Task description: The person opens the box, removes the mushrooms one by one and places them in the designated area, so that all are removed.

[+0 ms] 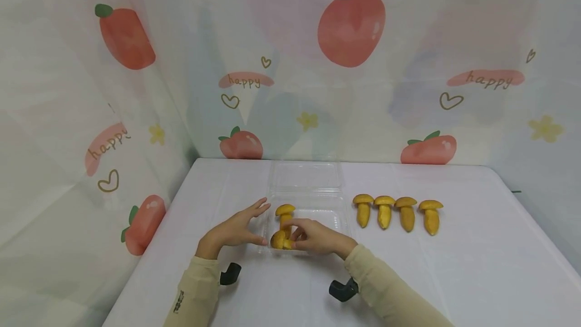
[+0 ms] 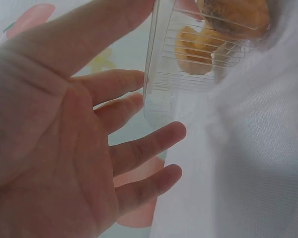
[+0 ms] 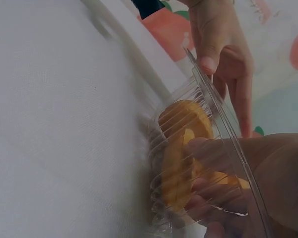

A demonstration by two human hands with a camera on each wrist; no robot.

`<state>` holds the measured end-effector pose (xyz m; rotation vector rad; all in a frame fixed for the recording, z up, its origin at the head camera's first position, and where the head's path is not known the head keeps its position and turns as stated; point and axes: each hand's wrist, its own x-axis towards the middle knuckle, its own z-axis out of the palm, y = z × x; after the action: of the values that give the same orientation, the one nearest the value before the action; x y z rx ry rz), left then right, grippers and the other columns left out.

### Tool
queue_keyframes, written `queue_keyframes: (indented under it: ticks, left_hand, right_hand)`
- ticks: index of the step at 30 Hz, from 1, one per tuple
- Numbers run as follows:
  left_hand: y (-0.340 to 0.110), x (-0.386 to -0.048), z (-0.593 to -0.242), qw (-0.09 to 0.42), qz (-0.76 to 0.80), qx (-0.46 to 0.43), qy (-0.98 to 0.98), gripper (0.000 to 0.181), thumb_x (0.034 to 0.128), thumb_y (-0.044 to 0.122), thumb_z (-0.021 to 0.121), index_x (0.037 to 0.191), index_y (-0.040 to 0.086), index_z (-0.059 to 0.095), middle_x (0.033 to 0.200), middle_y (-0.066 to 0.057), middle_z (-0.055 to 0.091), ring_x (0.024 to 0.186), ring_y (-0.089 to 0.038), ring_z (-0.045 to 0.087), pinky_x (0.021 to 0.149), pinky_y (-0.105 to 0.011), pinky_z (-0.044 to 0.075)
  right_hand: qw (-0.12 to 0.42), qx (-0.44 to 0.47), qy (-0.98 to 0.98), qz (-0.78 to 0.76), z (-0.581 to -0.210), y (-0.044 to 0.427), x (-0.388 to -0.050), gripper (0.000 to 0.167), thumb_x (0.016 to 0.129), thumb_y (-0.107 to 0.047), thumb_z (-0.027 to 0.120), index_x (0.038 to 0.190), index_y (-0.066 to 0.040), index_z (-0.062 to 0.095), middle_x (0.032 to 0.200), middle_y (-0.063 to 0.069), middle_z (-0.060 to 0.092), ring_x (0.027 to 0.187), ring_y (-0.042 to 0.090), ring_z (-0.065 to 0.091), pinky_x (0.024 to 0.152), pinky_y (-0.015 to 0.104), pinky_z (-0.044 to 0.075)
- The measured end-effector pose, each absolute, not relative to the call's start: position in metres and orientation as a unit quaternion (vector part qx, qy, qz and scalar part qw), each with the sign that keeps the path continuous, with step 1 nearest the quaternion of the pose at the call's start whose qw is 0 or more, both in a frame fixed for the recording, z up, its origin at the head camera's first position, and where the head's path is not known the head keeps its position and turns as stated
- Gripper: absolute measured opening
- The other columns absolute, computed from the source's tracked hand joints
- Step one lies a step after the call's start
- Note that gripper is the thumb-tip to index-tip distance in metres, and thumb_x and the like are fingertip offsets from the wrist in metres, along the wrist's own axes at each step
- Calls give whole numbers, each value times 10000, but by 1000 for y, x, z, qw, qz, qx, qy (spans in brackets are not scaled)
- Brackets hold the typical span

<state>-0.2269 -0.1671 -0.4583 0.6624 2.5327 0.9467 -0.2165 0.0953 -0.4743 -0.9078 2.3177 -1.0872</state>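
A clear plastic clamshell box (image 1: 324, 216) lies with its lid (image 1: 306, 178) folded back. Inside, at its left side, are two yellow mushrooms: one farther back (image 1: 285, 210), and a nearer one (image 1: 278, 239) lying sideways with its cap to the left. My right hand (image 1: 320, 237) reaches into the box and pinches the nearer mushroom's stem; the right wrist view shows its fingers on that mushroom (image 3: 175, 173) through the ribbed wall. At the box's left rim is my left hand (image 1: 233, 228), fingers spread and thumb touching the edge. Its palm (image 2: 64, 148) holds nothing.
To the right of the box stands a row of several yellow mushrooms (image 1: 407, 213), caps toward the back. A white cloth covers the table (image 1: 476, 266). Printed fabric (image 1: 290, 105) hangs behind and at the left. Black fittings (image 1: 343, 290) show beneath both wrists.
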Motion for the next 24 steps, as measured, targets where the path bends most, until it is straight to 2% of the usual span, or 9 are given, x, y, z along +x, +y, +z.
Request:
queue_keyframes:
  ticks: [4, 7, 12, 17, 24]
  left_hand:
    - [-168, -227, -458, 177, 336, 234, 895, 953, 818, 279, 852, 1590, 94, 324, 1714, -98, 161, 1559, -397, 218, 1199, -653, 276]
    - [-168, -227, -459, 178, 336, 239, 894, 951, 822, 274, 850, 1590, 88, 321, 1714, -110, 157, 1559, -400, 212, 1200, -652, 274]
    - [-169, -228, -459, 177, 336, 240, 893, 949, 819, 261, 852, 1588, 85, 324, 1713, -115, 158, 1561, -399, 208, 1203, -651, 270]
    - [-169, -227, -459, 178, 338, 237, 893, 952, 813, 249, 857, 1587, 85, 327, 1712, -113, 164, 1562, -393, 207, 1209, -641, 266]
    - [-168, -227, -457, 182, 339, 236, 892, 952, 815, 236, 856, 1588, 83, 323, 1712, -112, 163, 1563, -391, 203, 1212, -638, 262]
  right_hand:
    - [206, -335, 836, -382, -475, 94, -218, 519, 928, -23, 692, 1417, 2, 521, 1089, 122, 700, 924, 162, 642, 800, 244, 544]
    - [205, -334, 835, -385, -475, 94, -218, 550, 930, -21, 689, 1445, -8, 497, 1133, 124, 668, 998, 199, 638, 872, 291, 559]
    - [197, -343, 828, -398, -475, 97, -218, 600, 956, -43, 665, 1506, -23, 424, 1331, 193, 604, 1170, 324, 618, 979, 420, 551]
    - [182, -354, 822, -407, -474, 101, -218, 577, 980, -37, 610, 1521, -55, 410, 1487, 171, 524, 1227, 355, 609, 1009, 452, 536]
    - [136, -318, 849, -401, -469, 108, -216, 552, 982, -53, 599, 1510, -88, 443, 1304, 177, 632, 1050, 240, 597, 894, 353, 522]
